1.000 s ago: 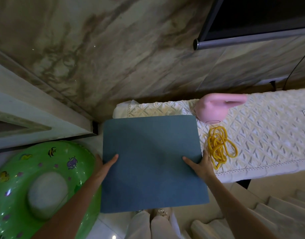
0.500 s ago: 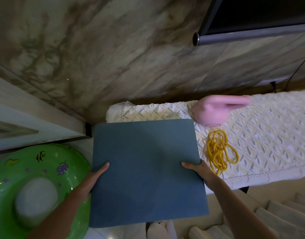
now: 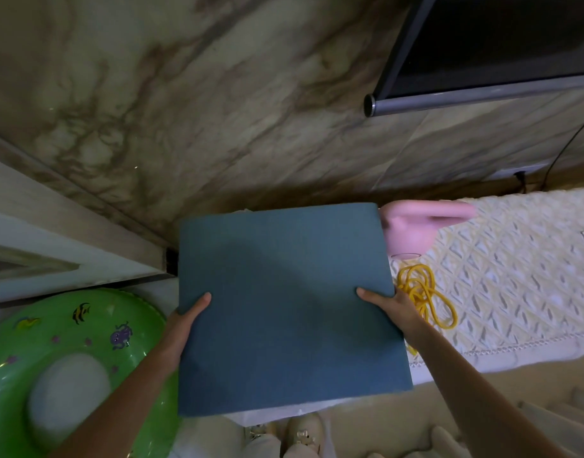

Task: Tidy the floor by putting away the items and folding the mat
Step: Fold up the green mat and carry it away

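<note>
Right now both hands are gripping the folded blue mat (image 3: 284, 305) by its side edges, holding it flat over the near-left end of the quilted surface (image 3: 515, 285). Left hand (image 3: 181, 325) is clamping the left edge, thumb lying on top, the other fingers hidden underneath, so I cannot tell how they are curling. Right hand (image 3: 393, 307) is doing the same on the right edge: thumb on top, rest out of sight below. Whether the mat is touching the cover or hovering just above it is not clear.

Risks, as a judgement:
- Mat is overhanging the near and left edges of the surface. If it is being set down here, it is likely tipping off toward the feet (image 3: 300, 431) or onto the green swim ring (image 3: 69, 358) below left.
- Pink object (image 3: 413, 226) is sitting just beside the mat's far right corner and looking blurred; pushing the mat further right or back could be knocking it over.
- Yellow cord (image 3: 422, 295) is lying right against the right hand; the mat edge or wrist could be snagging it and dragging it off the edge.
- Grip is only thumbs over the edges, so the folded layers could be sliding apart and the fold opening on release.
- Quilted cover could be bunching if the mat is being shoved rather than lowered.
</note>
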Demonstrator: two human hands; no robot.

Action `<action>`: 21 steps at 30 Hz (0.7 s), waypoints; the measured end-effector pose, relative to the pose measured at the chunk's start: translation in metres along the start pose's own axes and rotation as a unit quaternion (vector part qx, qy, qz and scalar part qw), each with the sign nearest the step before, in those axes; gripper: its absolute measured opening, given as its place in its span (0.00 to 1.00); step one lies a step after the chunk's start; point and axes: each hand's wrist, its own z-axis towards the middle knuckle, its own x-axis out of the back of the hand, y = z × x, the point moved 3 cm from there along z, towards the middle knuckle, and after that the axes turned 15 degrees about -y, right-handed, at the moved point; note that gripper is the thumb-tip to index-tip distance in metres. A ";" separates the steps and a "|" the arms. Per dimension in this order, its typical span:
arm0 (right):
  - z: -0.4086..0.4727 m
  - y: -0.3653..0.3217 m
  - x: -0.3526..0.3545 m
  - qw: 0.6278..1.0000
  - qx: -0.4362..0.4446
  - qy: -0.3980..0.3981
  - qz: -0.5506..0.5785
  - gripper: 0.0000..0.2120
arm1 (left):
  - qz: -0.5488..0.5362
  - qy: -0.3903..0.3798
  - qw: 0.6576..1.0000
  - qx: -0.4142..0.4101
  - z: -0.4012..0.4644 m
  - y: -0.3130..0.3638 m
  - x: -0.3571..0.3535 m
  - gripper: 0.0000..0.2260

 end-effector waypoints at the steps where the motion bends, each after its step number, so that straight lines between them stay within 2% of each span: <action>1: 0.005 -0.004 0.002 1.000 0.000 -0.005 -0.008 0.24 | 0.005 -0.002 1.000 0.014 0.005 0.002 0.000 0.32; 5: 0.030 0.000 0.010 0.998 -0.048 0.003 -0.027 0.30 | 0.029 0.011 0.998 0.046 0.021 -0.005 -0.001 0.36; 8: 0.038 0.010 0.014 0.997 -0.068 0.009 -0.025 0.38 | 0.077 0.052 0.995 0.036 0.025 -0.008 -0.004 0.25; 10: 0.040 0.013 0.015 0.997 -0.069 0.011 -0.033 0.38 | 0.120 0.076 0.989 0.038 0.026 -0.007 -0.002 0.23; 12: 0.039 0.012 0.015 0.997 -0.071 0.019 -0.037 0.33 | 0.157 0.069 0.984 0.038 0.027 -0.005 0.003 0.26; 14: 0.036 0.009 0.014 0.995 -0.067 0.038 -0.061 0.33 | 0.168 0.055 0.984 0.030 0.026 0.001 0.002 0.30; 17: 0.027 -0.002 0.006 0.976 -0.091 0.100 -0.170 0.42 | 0.206 0.046 0.977 0.025 0.015 0.014 -0.006 0.28; 19: 0.011 -0.015 -0.008 0.939 -0.119 0.122 -0.299 0.44 | 0.243 0.052 0.968 0.016 0.006 0.025 -0.009 0.25; 21: -0.010 -0.030 -0.024 0.901 -0.114 0.122 -0.400 0.44 | 0.298 0.048 0.953 0.019 -0.007 0.033 -0.007 0.26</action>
